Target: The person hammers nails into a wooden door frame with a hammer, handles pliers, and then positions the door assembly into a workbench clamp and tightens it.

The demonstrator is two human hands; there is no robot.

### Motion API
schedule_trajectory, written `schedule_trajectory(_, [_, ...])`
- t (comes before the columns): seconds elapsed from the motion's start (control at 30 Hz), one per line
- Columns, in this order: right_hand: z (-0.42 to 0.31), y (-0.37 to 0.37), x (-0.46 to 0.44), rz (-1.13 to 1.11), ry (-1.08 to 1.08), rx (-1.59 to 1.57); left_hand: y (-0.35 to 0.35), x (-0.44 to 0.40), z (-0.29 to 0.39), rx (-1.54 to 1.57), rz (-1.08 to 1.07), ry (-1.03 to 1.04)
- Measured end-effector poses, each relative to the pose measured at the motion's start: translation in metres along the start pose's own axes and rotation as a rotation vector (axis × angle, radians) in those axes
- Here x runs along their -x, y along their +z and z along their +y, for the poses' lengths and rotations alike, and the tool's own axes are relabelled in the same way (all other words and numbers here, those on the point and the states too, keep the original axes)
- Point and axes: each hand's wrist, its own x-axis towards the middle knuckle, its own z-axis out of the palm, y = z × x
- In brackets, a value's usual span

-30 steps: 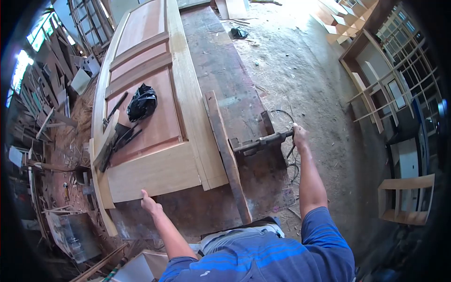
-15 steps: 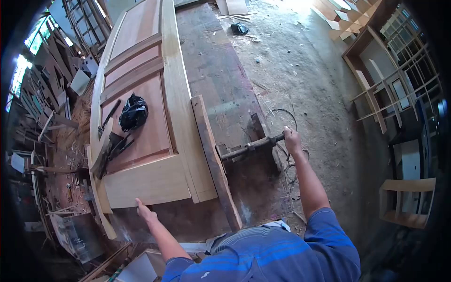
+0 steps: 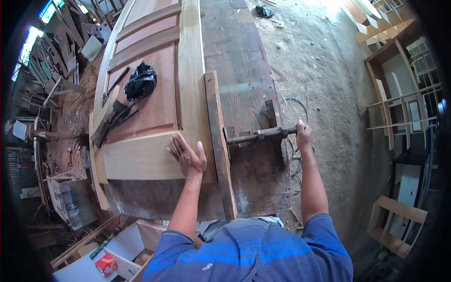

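A paneled wooden door [image 3: 141, 157] lies flat on the worn workbench [image 3: 239, 70]. My left hand [image 3: 189, 157] rests with spread fingers on its near right corner, where rail and stile meet. My right hand [image 3: 304, 135] is wrapped round the handle end of a metal screw clamp [image 3: 263, 135]. The clamp's other end reaches a rough wood strip [image 3: 217, 127] standing along the door's right edge. On the door panel lie a black plastic bag [image 3: 141, 82] and dark tools [image 3: 115, 117] beside a light wood piece.
Wooden boards [image 3: 61, 47] are stacked at the left. An open box [image 3: 127, 242] with a red packet [image 3: 106, 264] stands at the lower left. Wooden frames [image 3: 399, 84] are at the right. Another black bag [image 3: 264, 11] and a cable [image 3: 300, 105] lie on the floor.
My left hand has moved from the door's near edge to the right, onto its corner, fingers now spread. My right hand stays on the clamp handle. The view has shifted.
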Motion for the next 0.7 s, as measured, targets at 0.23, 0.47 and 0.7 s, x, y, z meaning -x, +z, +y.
schedule_trajectory(0.23, [0.021, 0.009, -0.012, 0.010, -0.012, -0.004, -0.005, 0.000, 0.000, 0.068, 0.157, 0.105])
schedule_trajectory(0.47, [0.013, 0.012, -0.007, 0.055, -0.058, -0.024, -0.047, 0.100, 0.030, 0.592, 0.111, -0.020])
schedule_trajectory(0.7, [0.038, -0.001, -0.013, -0.273, 0.089, -0.348, -0.028, 0.175, 0.020, 1.053, -0.496, -0.654])
